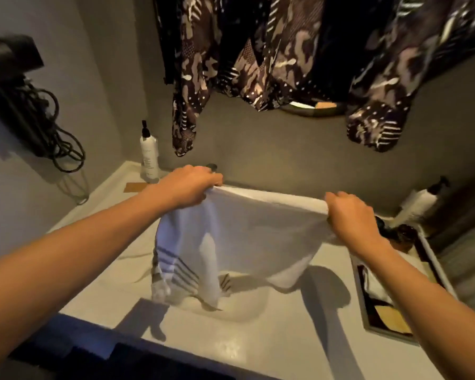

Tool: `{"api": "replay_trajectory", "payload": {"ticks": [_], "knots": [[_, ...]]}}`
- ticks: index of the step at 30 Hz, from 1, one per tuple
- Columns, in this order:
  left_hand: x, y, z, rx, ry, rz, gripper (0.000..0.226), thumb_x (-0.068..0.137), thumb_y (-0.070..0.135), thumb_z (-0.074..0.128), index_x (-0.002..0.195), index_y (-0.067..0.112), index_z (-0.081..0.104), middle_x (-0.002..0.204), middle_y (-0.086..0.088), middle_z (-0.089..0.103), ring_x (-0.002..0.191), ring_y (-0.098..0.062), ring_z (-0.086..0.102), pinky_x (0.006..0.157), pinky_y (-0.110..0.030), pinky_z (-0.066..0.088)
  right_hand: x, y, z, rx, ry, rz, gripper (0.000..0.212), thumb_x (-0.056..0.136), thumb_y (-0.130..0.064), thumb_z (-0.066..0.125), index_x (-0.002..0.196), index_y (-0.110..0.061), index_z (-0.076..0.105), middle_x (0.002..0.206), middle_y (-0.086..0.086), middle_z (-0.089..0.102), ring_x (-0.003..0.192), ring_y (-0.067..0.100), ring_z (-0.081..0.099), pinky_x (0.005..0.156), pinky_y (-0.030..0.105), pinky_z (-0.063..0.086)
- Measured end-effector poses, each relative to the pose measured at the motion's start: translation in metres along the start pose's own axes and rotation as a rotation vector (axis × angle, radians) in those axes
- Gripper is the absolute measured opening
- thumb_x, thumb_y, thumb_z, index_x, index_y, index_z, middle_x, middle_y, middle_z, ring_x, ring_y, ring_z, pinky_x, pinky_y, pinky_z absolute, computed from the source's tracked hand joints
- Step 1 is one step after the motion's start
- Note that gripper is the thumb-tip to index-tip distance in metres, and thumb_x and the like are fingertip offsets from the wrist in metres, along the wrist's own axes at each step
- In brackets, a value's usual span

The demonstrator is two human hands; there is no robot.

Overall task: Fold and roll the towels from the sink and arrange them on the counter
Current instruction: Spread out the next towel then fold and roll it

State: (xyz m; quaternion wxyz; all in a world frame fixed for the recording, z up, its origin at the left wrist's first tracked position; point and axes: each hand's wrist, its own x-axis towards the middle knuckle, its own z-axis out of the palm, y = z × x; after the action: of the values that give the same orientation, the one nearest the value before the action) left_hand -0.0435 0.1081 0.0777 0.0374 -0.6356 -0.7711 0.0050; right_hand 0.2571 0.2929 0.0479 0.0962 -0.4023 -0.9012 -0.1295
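A white towel (244, 231) with dark stripes near its lower end hangs in the air over the sink (247, 314). My left hand (188, 186) grips its upper left corner. My right hand (351, 215) grips the upper right corner. The top edge is stretched between both hands. The striped lower end droops into the sink basin, and the towel hides most of the basin. The pale counter (99, 242) spreads out to the left of the sink.
A white pump bottle (149, 154) stands at the counter's back left. A tray (381, 305) with small items lies at the right, with another pump bottle (420, 204) behind it. A patterned garment (258, 64) hangs above. A hairdryer with its cord (33, 116) hangs on the left wall.
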Motion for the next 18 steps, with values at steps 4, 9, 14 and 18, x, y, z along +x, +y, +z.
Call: {"api": "replay_trajectory", "payload": {"ticks": [4, 9, 14, 18], "knots": [[0.012, 0.045, -0.032, 0.069, 0.380, -0.024, 0.019, 0.087, 0.006, 0.055, 0.101, 0.019, 0.056, 0.089, -0.006, 0.037, 0.065, -0.037, 0.056, 0.050, -0.039, 0.036, -0.027, 0.056, -0.039, -0.077, 0.171, 0.029, 0.015, 0.076, -0.004, 0.059, 0.088, -0.009, 0.051, 0.084, 0.013, 0.054, 0.082, 0.037, 0.054, 0.046, 0.032, 0.027], [-0.036, 0.061, 0.027, 0.182, 0.486, 0.254, 0.021, 0.070, -0.004, 0.067, 0.082, 0.013, 0.067, 0.088, -0.009, 0.058, 0.075, -0.030, 0.051, 0.055, -0.039, 0.038, -0.123, 0.072, 0.012, -0.114, 0.057, 0.003, 0.027, 0.064, -0.010, 0.075, 0.088, -0.015, 0.064, 0.083, 0.009, 0.066, 0.079, 0.034, 0.059, 0.055, 0.036, 0.042], [-0.145, 0.060, 0.181, 0.002, -0.089, 0.167, 0.055, 0.042, -0.003, 0.074, 0.080, 0.029, 0.050, 0.074, 0.004, 0.058, 0.063, -0.021, 0.061, 0.047, -0.029, 0.035, -0.236, 0.035, 0.099, -0.035, -0.438, -0.067, 0.027, 0.058, -0.020, 0.076, 0.084, -0.018, 0.067, 0.072, 0.006, 0.065, 0.071, 0.032, 0.063, 0.057, 0.042, 0.048], [-0.168, 0.082, 0.229, 0.017, -0.414, 0.045, 0.029, 0.080, 0.022, 0.065, 0.107, 0.029, 0.057, 0.113, 0.004, 0.055, 0.098, -0.017, 0.054, 0.076, -0.028, 0.045, -0.272, 0.018, 0.133, 0.073, -0.704, -0.106, 0.037, 0.080, -0.037, 0.058, 0.111, -0.019, 0.056, 0.109, 0.008, 0.058, 0.102, 0.031, 0.055, 0.081, 0.042, 0.043]]}}
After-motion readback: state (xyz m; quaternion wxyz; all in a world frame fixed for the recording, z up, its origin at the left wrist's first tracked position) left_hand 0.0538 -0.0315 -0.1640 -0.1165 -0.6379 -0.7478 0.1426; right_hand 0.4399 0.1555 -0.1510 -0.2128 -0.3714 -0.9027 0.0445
